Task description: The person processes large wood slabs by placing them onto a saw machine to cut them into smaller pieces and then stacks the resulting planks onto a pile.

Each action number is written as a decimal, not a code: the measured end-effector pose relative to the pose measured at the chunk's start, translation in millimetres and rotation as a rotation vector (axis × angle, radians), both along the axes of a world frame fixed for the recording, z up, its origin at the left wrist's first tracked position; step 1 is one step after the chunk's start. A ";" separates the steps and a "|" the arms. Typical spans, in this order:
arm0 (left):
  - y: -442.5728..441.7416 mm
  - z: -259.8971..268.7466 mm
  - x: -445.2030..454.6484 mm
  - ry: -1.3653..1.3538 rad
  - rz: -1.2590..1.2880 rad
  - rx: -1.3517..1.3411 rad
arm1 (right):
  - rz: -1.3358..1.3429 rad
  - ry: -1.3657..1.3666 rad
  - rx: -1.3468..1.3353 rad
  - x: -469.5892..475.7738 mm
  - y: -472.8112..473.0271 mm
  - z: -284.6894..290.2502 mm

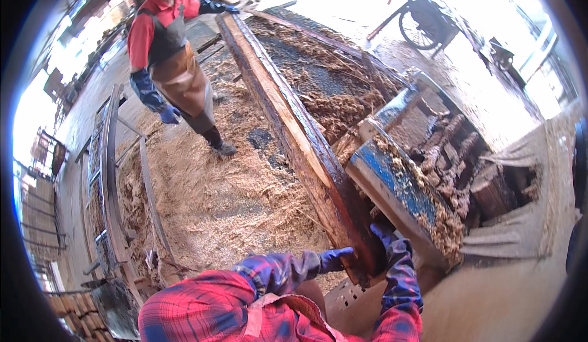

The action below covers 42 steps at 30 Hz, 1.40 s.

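Note:
A long sawn log slab point(294, 135) runs from the upper middle down to my body. Dark wet bark lines its sides, and a pale cut face shows along the top. My left hand point(336, 259), in a blue glove, grips the near end from its left side. On the opposite side my right hand point(384, 235), gloved in blue too, holds the same end. The undersides of both hands are hidden. Beside the slab, on the right, stands a blue-painted metal machine frame point(397, 176) strewn with sawdust. A co-worker's gloved hand point(232, 9) rests on the far end.
The co-worker point(167, 61), in an apron and mask, stands left of the slab. Sawdust point(206, 204) covers the floor. Wood offcuts point(448, 149) lie inside the machine frame. A metal rail frame point(110, 167) stands left, and a wheeled cart point(422, 25) is at upper right.

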<state>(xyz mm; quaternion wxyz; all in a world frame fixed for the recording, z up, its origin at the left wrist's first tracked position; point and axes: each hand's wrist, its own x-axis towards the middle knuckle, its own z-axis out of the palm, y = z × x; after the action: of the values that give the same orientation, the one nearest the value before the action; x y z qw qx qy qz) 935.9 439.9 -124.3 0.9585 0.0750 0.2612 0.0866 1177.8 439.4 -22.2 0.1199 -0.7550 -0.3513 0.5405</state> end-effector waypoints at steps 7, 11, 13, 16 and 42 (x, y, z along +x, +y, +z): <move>-23.4 14.3 -24.6 -0.206 0.362 -0.224 | -0.279 0.585 -0.275 -63.5 2.1 7.4; -61.7 -13.5 -88.5 0.027 0.389 -0.268 | -0.238 0.727 -0.346 -138.3 -19.2 -0.8; -79.9 -52.4 -122.3 0.145 0.437 0.142 | -0.218 0.819 -0.327 -176.6 -33.2 -17.0; -118.6 -129.2 -198.9 -0.049 0.476 -0.019 | -0.091 0.938 -0.357 -255.2 -55.0 -44.4; -506.8 259.0 -954.0 1.601 0.802 0.417 | 0.638 1.180 -0.813 -1030.5 -373.8 109.7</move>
<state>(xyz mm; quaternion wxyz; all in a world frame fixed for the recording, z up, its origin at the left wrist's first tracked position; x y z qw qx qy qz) -18.1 -66.8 134.7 0.3567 0.1877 0.8325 0.3802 147.3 65.6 87.5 -0.1604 -0.1903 -0.2040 0.9468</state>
